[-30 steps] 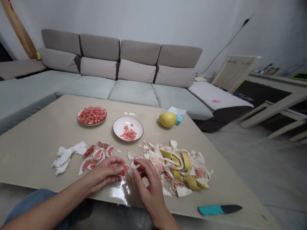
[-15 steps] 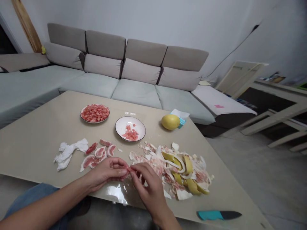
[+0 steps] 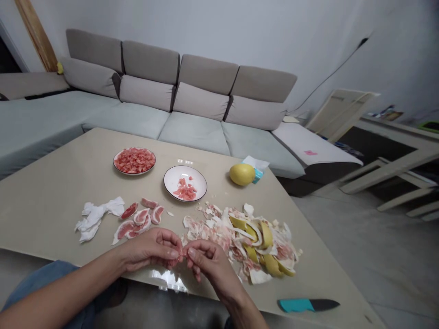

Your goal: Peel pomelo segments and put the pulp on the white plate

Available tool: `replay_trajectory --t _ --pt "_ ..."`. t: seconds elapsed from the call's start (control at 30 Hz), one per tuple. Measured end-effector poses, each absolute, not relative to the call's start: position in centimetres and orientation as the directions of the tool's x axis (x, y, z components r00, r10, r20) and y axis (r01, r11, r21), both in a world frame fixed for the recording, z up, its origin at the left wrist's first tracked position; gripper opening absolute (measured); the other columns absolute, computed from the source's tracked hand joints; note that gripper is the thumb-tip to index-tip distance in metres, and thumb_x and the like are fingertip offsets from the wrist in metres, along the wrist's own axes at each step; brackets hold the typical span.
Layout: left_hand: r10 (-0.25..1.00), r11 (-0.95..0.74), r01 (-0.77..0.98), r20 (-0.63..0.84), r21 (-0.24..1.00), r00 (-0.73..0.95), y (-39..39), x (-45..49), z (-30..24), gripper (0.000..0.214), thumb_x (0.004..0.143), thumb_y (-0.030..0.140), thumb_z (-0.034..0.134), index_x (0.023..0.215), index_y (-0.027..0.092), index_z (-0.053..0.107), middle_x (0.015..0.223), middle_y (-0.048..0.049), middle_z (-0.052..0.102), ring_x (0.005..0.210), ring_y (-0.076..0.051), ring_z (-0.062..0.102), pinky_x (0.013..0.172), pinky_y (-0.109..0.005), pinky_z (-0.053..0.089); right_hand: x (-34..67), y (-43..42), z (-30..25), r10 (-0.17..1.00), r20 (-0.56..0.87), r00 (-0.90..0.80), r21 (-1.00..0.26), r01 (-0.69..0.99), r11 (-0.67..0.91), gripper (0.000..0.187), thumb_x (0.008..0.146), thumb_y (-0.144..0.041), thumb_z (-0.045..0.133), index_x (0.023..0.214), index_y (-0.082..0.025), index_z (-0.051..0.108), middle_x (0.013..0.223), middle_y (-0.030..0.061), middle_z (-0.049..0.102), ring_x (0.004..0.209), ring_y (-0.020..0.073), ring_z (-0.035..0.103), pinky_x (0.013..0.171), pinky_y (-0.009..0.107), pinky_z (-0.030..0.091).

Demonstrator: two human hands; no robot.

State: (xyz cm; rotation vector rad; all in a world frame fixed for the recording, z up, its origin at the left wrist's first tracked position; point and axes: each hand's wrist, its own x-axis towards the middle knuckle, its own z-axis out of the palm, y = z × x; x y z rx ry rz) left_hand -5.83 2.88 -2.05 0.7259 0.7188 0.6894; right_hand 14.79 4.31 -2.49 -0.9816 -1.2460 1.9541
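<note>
My left hand (image 3: 151,249) and my right hand (image 3: 209,262) meet over the table's near edge, both pinched on one small pink pomelo piece (image 3: 181,254) between their fingertips. Several unpeeled pomelo segments (image 3: 139,220) lie just beyond my left hand. A heap of yellow rind and white pith scraps (image 3: 245,240) lies beside my right hand. Further back stand a white plate (image 3: 196,177) with a few pink pieces and a plate (image 3: 134,160) heaped with pink flesh.
A crumpled white tissue (image 3: 96,215) lies at the left. A teal-handled knife (image 3: 306,304) rests near the front right edge of the beige table (image 3: 51,192). A whole yellow pomelo (image 3: 242,173) sits by a tissue pack (image 3: 257,165). A grey sofa (image 3: 192,119) stands behind.
My right hand's fingers have curled in and closed onto the pomelo piece held by my left hand. The view has shifted slightly.
</note>
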Motion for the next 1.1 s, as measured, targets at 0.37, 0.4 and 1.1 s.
replay_trajectory --t 0.37,0.4,1.1 --pt "0.752 0.574 -0.294 -0.351 0.764 0.557 3.3 -6.4 -1.4 0.022 0.076 0.023 0.074 0.095 0.015 0.067 0.079 -0.0021 0.061 0.068 -0.011 0.057 0.066 -0.029 0.056 15.5 4.8 -1.9 0.839 -0.244 -0.486 -0.810 -0.374 -0.452 0.029 0.072 -0.039 0.082 0.086 -0.015 0.073 0.062 -0.0016 0.058 0.050 0.0044 0.045 0.046 0.015 0.038" --pt "0.747 0.575 -0.279 -0.354 0.769 0.563 3.2 -6.3 -1.3 0.020 0.076 0.024 0.074 0.093 0.015 0.067 0.077 -0.0016 0.060 0.067 -0.011 0.055 0.065 -0.029 0.056 15.5 4.8 -2.0 0.836 -0.244 -0.491 -0.802 -0.383 -0.459 0.029 0.072 -0.038 0.082 0.087 -0.015 0.073 0.063 -0.0016 0.058 0.051 0.0046 0.045 0.047 0.015 0.037" --pt "0.964 0.040 0.399 -0.141 0.916 0.227 2.2 -5.0 -0.4 0.019 0.079 0.025 0.057 0.079 0.016 0.074 0.075 -0.0024 0.067 0.067 -0.015 0.054 0.060 -0.023 0.039 13.7 3.8 -2.0 0.841 -0.259 -0.475 -0.951 -0.029 -0.309 0.035 0.071 -0.048 0.079 0.091 -0.019 0.074 0.071 0.0031 0.069 0.056 0.0121 0.060 0.051 0.022 0.048"
